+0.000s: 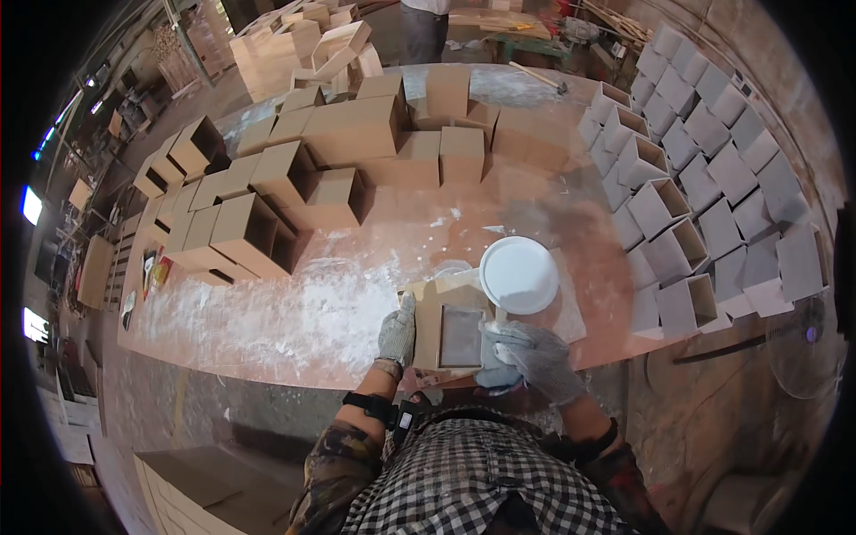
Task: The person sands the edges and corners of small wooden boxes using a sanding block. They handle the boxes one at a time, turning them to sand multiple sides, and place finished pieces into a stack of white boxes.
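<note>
My left hand [398, 335], in a grey knit glove, grips the left side of a brown board box [428, 325] lying at the table's near edge. The box's near face shows a rectangular opening with a greyish inside. At the box's right edge is my right hand [533, 357], gloved too, its fingers curled together. Something bluish shows under those fingers, but I cannot make out what it is. Just beyond my right hand stands a round white tub or lid [519, 275], its pale top facing up.
Brown open-ended boxes [352, 129] are stacked across the table's far left. Whitish boxes [700, 165] form a tall stack on the right. White powder covers much of the table [259, 325]. A hammer [539, 77] lies at the far edge, where a person [425, 31] stands behind.
</note>
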The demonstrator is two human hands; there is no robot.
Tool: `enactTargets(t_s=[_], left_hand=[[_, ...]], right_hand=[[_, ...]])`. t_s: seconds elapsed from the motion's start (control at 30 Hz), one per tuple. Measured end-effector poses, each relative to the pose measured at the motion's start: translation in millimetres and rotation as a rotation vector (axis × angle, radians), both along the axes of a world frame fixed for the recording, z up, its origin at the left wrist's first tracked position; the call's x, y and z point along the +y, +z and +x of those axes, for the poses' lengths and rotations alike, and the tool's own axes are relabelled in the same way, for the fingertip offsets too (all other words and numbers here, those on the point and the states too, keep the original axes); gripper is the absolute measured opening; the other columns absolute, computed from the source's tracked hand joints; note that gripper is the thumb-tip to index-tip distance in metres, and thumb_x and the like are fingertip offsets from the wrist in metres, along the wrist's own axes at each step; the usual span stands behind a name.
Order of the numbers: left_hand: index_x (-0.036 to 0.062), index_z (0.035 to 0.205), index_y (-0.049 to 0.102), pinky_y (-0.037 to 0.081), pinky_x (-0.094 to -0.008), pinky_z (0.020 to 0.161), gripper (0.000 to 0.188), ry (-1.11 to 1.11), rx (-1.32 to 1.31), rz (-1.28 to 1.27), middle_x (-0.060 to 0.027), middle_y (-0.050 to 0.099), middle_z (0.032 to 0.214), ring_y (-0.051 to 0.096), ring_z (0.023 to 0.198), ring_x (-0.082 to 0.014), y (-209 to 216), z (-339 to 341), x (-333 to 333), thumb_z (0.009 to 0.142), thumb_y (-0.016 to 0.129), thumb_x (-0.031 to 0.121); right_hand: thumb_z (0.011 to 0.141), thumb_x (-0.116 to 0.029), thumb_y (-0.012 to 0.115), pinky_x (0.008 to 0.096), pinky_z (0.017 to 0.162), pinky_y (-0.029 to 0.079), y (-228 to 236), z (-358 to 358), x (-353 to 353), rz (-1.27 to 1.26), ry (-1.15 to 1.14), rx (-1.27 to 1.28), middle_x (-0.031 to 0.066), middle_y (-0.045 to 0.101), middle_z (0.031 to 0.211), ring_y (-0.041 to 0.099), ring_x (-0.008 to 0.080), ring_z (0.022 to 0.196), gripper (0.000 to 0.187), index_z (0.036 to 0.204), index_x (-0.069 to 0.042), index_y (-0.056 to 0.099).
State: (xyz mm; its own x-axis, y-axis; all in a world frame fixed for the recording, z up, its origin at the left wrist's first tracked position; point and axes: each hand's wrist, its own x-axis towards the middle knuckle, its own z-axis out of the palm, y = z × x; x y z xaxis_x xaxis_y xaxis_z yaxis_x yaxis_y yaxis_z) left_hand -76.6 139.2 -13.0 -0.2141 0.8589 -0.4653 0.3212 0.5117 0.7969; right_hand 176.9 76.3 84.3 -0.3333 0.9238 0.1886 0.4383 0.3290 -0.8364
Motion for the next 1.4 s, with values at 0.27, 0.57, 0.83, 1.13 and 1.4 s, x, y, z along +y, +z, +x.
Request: enactTargets(t_s=[0.27, 0.57, 0.83, 1.13, 1.4], left_hand=[[-0.002, 0.096, 0.068, 0.049, -0.0359, 0.072, 0.078, 0.018, 0.042, 0.119, -0.0149, 0.068, 0.083, 0.064, 0.076, -0.0244, -23, -5, -11, 0.09, 0.035, 0.069], [-0.0029, 0.098, 0.065, 0.045, -0.0479, 0.084, 0.076, 0.01, 0.037, -0.025, -0.0277, 0.063, 0.089, 0.061, 0.091, -0.0422, -12, -1, -9, 0.095, 0.027, 0.063], [-0.0049, 0.088, 0.067, 0.045, -0.0475, 0.084, 0.083, -0.127, 0.295, 0.222, -0.03, 0.064, 0.09, 0.061, 0.093, -0.0437, -33, -3, -8, 0.091, 0.029, 0.069], [-0.0059, 0.096, 0.066, 0.05, -0.0415, 0.08, 0.082, 0.12, -0.128, -0.079, -0.0221, 0.068, 0.089, 0.066, 0.085, -0.0334, -35, -8, -5, 0.089, 0.036, 0.07], [0.0048, 0.119, 0.058, 0.055, -0.0365, 0.077, 0.063, 0.387, -0.96, -0.106, -0.0101, 0.064, 0.105, 0.064, 0.087, -0.0233, -40, -18, -17, 0.093, 0.043, 0.06]], right_hand=[[0.086, -0.017, 0.06, 0.0382, 0.076, 0.053, -2, -72, 44, 0.499, 0.011, -0.412, 0.0077, 0.069, 0.1, 0.066, 0.0239, 0.086, 0.027, 0.111, -0.006, 0.064], [0.072, -0.012, 0.063, 0.0379, 0.073, 0.051, 16, -75, -4, 0.603, 0.357, -0.459, 0.0095, 0.063, 0.107, 0.062, 0.0279, 0.088, 0.034, 0.106, -0.007, 0.063], [0.069, -0.015, 0.067, 0.0389, 0.069, 0.051, 25, -71, 30, 0.619, 0.362, -0.474, 0.0079, 0.064, 0.102, 0.063, 0.0275, 0.086, 0.038, 0.106, -0.007, 0.063], [0.074, -0.019, 0.06, 0.042, 0.071, 0.052, 12, -65, -34, 0.393, 0.573, -0.706, 0.0094, 0.061, 0.098, 0.061, 0.025, 0.089, 0.028, 0.102, -0.013, 0.063], [0.079, -0.015, 0.063, 0.0399, 0.08, 0.052, 7, -12, -46, 0.201, 0.143, -0.366, 0.017, 0.064, 0.108, 0.064, 0.0323, 0.092, 0.037, 0.116, -0.009, 0.062]])
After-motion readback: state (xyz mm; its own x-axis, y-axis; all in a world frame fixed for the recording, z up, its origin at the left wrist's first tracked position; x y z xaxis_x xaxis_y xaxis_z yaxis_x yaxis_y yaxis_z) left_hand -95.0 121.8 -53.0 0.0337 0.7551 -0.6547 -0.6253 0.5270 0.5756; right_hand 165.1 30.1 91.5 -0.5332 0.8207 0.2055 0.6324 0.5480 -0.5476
